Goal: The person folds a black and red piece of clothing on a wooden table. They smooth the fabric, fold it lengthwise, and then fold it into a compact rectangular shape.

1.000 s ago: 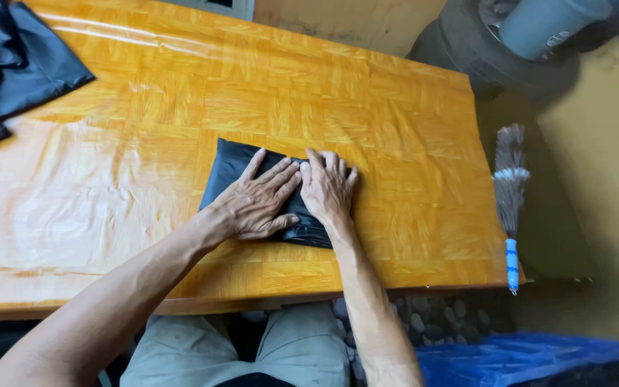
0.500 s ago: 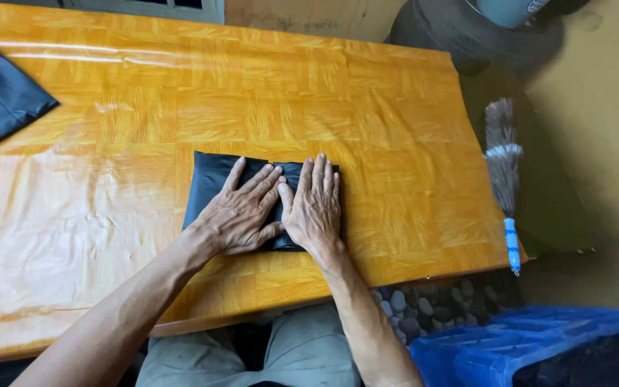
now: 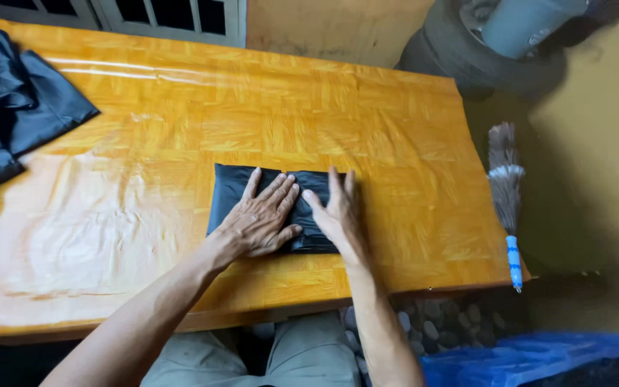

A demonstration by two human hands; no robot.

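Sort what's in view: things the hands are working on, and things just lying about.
In hand: folded black cloth, pressed flat by left hand and right hand.
Lying about: pile of dark cloth, feather duster, blue sheet.

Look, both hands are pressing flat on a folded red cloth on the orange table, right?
Not quite: the folded cloth is black, not red. The head view shows the left hand and right hand pressing flat on it on the orange table.
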